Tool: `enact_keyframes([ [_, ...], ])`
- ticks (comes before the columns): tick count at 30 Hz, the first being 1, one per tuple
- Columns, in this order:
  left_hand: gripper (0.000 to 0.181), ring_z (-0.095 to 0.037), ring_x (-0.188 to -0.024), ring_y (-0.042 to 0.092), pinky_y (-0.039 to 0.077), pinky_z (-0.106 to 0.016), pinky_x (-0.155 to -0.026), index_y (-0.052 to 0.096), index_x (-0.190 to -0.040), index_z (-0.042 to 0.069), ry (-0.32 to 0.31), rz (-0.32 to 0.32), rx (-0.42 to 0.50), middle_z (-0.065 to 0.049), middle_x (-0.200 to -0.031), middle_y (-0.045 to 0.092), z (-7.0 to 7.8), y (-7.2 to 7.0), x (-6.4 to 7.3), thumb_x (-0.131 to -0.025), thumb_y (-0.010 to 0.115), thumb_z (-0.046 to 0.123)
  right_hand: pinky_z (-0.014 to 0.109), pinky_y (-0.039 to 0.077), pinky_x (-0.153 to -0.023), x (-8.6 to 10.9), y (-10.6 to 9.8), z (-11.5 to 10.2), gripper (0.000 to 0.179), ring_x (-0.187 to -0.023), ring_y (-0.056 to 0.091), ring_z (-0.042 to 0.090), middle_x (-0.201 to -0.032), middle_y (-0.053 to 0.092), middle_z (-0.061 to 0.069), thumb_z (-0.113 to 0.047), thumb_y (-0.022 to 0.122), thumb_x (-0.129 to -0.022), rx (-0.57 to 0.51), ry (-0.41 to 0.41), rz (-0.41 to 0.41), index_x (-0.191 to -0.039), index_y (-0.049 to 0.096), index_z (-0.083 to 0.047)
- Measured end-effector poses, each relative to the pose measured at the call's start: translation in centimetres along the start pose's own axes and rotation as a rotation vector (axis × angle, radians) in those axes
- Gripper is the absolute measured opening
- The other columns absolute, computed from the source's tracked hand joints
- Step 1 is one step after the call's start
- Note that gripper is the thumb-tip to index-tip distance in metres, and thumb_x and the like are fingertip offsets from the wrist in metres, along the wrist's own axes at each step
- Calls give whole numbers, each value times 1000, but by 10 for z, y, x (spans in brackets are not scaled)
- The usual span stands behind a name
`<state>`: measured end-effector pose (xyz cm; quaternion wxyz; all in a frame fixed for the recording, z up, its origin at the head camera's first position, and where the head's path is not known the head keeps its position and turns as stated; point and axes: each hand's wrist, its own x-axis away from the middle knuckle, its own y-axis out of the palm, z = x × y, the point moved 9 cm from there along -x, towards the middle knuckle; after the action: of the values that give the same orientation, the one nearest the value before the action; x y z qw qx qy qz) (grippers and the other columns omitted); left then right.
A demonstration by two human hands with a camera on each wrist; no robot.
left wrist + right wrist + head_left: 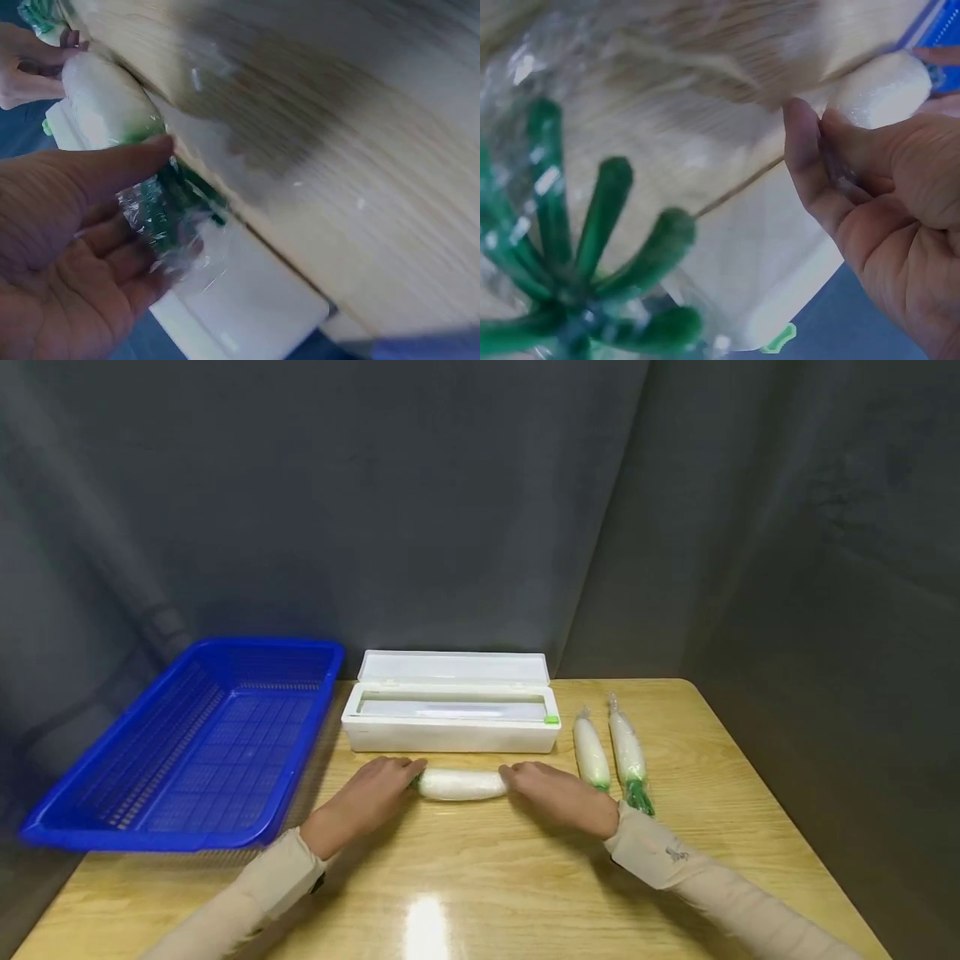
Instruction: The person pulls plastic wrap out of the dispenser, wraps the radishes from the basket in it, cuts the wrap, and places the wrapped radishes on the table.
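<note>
A white radish [461, 784] in clear plastic film lies crosswise on the table, its green stems [154, 210] toward the left. My left hand [372, 793] holds that leafy end, thumb by the radish's shoulder and fingers curled under the film-covered stems. At the opposite tip, my right hand [551, 793] pinches the wrapped end between thumb and fingers, as the right wrist view shows. Just behind the radish stands a white cling film dispenser [450, 737], its lid [453, 668] raised and a roll inside.
Two more film-wrapped white radishes, a shorter one [591, 752] and a longer one [627, 745], lie right of the dispenser, near my right forearm. A large blue plastic basket [306, 756] sits at the left. Dark grey curtains [450, 510] close off the back and sides.
</note>
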<state>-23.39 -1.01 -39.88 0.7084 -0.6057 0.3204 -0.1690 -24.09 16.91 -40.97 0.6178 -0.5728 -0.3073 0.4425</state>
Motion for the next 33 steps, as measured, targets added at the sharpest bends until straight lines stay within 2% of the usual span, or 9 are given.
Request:
enact_keyframes([
  [3,39,-30,-81,72,60,-43,-73,66,-117,-5,-35,16,-87,-16,-95,73,-5,0,5,-82,81,-9,17,41,-60,-6,7,5,16,-69,47,0,-74,52,-6,11,63,-96,-68,25,-83,-105,58,-2],
  [5,35,-30,-81,71,61,-41,-72,67,-112,-4,-32,34,-98,-16,-94,72,-4,-2,6,-80,80,-13,17,34,-57,-6,8,10,14,-67,37,-1,-71,43,-10,10,61,-97,-173,34,-94,-99,59,-3],
  [7,32,-29,-80,71,61,-39,-70,66,-106,-3,-18,36,-78,-16,-92,71,-4,-3,6,-80,78,-17,17,26,-56,-6,10,16,18,-66,29,0,-70,32,-13,13,59,-98,-315,50,-95,-91,58,-4],
  [9,29,-29,-82,71,61,-37,-70,66,-104,-3,-9,33,-35,-17,-93,71,-3,-2,7,-82,74,-19,16,23,-56,-7,11,20,24,-65,26,0,-71,27,-13,14,57,-97,-402,63,-94,-83,57,-5],
  [14,18,-27,-80,72,61,-34,-68,67,-96,-2,1,39,86,-14,-87,70,-5,-1,11,-86,74,-14,15,25,-55,-8,12,27,33,-61,27,-1,-68,25,-11,16,56,-97,-536,125,-46,-74,50,-7],
  [18,17,-24,-76,72,58,-31,-63,66,-91,1,-10,34,136,-10,-83,70,-6,0,15,-86,78,-9,17,29,-56,-7,12,36,32,-58,28,-1,-65,30,-10,0,59,-104,-669,253,-4,-73,54,-6],
  [23,21,-24,-73,70,58,-38,-65,68,-94,2,-35,46,27,-9,-85,71,-6,2,17,-82,83,-7,19,41,-56,-2,14,42,20,-58,45,2,-66,56,0,-5,60,-105,-823,342,20,-88,69,0],
  [28,29,-26,-76,69,58,-40,-70,66,-102,1,-46,75,-65,-9,-89,70,0,6,14,-81,85,-2,21,54,-58,0,13,43,19,-64,64,15,-75,67,13,3,57,-105,-884,348,46,-91,70,3],
  [33,29,-22,-66,66,53,-36,-57,61,-100,4,-29,93,-71,-7,-79,65,6,7,5,-82,77,-12,21,55,-55,0,15,44,18,-61,65,16,-72,67,12,4,58,-103,-875,316,51,-89,70,4],
])
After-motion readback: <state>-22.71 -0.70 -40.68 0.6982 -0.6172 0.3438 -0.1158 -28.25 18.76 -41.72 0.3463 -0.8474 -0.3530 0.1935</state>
